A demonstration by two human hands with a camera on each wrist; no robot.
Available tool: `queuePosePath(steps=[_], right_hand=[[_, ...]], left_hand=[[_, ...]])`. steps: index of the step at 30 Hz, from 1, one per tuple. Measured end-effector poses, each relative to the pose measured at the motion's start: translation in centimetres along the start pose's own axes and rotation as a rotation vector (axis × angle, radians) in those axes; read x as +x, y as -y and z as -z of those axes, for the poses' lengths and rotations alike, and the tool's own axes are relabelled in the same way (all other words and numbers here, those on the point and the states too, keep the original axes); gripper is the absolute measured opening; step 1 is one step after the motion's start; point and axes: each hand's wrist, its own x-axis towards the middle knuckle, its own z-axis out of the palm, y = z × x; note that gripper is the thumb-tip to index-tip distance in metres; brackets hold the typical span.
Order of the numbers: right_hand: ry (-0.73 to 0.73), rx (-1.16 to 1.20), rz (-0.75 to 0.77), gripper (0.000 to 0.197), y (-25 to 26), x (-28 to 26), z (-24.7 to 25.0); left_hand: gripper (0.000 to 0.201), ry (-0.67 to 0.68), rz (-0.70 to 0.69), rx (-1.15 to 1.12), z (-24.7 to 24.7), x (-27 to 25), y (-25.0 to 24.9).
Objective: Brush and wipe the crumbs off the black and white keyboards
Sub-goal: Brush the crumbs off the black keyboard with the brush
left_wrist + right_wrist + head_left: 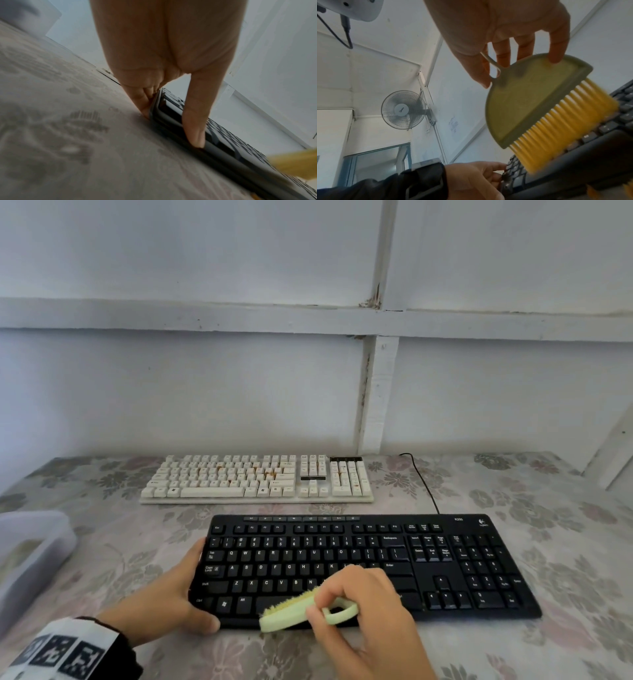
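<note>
**Brushing the near row of the black keyboard**

Wrist-cuff markers [58, 655] sit closest, on my left forearm, just short of the black keyboard [445, 563], which I take as my landmark. My left hand [171, 590] clamps the keyboard's left end: the thumb presses the near edge and the fingers [142, 102] curl against the side. My right hand [359, 604] pinches the pale green brush [527, 94] by its flat back and wire loop, with the yellow bristles [565, 125] laid on the keys near the space bar.

I judge the brush to be light and stiff in the body, soft at the bristle tips, so a thumb-and-finger hold on the back is enough. The keyboard looks light and liable to skate on the floral tablecloth [565, 542], hence the brace at its end.

Beyond the keyboard lies the white keyboard [257, 479], close but apart, with brownish crumbs or stains among its keys. A black cable [424, 481] trails off the far right corner. Left of the keyboard stands a translucent tub [37, 542], well clear. Open cloth lies on the near side and to the right, so sweeping toward me has room.
</note>
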Motion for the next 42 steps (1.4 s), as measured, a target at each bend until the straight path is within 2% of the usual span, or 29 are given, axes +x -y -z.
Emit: queuePosePath(steps=[2,3,5,8,12,18,21,24,27,29,42], right_hand=[[0.116,0.100,-0.112,0.019,-0.7,-0.4,0.3],[0.127,0.105,-0.144,0.023,-1.3,-0.7,0.6],[0.095,0.087,-0.201,0.023,-2.1,-0.9,1.8],[0.040,0.105,-0.280,0.013,-2.2,-0.6,3.8],[0.011,0.134,-0.217,0.014,-1.7,-0.3,4.7],[-0.006,0.091,-0.299,0.014,-3.1,-0.8,5.1],[-0.007,0.095,-0.270,0.013,-2.7,-0.4,6.0],[0.010,0.090,-0.274,0.024,-2.5,-0.7,5.9],[-0.004,0.028,-0.359,0.040,-4.2,-1.1,6.4],[-0.011,0.020,-0.400,0.040,-4.9,-0.9,7.3],[-0.066,0.026,-0.392,0.040,-5.4,-0.9,8.9]], left_hand=[[0.108,0.008,-0.008,-0.013,0.0,0.0,0.0],[0.108,0.013,-0.013,-0.017,0.0,0.0,0.0],[0.109,0.019,-0.021,-0.019,0.0,0.1,0.0],[0.108,0.019,-0.018,-0.012,0.0,0.1,0.1],[0.111,0.018,-0.009,-0.002,0.2,0.2,0.5],[0.112,0.020,0.012,-0.045,0.0,0.2,0.2],[0.112,0.012,0.010,-0.046,0.0,0.2,0.3],[0.110,0.014,0.012,-0.033,0.0,0.3,0.3],[0.109,0.011,0.023,-0.031,0.1,0.2,0.2],[0.110,0.004,0.029,-0.029,0.1,0.2,0.3],[0.111,-0.021,0.035,-0.001,0.1,0.3,0.6]])
